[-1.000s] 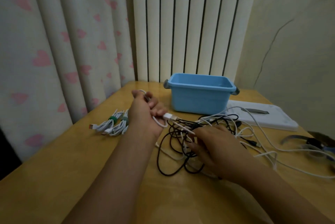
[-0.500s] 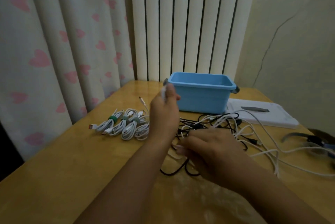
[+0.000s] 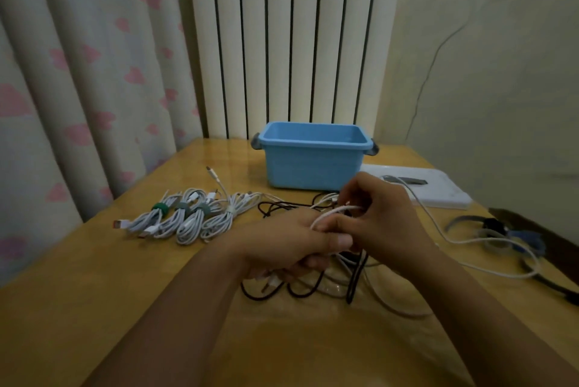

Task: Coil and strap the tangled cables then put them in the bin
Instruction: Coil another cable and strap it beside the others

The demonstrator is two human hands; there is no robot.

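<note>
A white cable [image 3: 336, 210] is being coiled above the tangle of black and white cables [image 3: 316, 280] on the table [image 3: 94, 277]. Its gathered loops are gripped in the curled left hand [image 3: 282, 242], while a strand is pinched by the right hand [image 3: 379, 217] close beside it. Four coiled, strapped bundles [image 3: 185, 219] are laid to the left; none can be seen inside the blue bin [image 3: 313, 161] behind. The coiling step seems to be in hand: the trailing length probably needs freeing from the tangle and winding on before a strap is applied.
</note>
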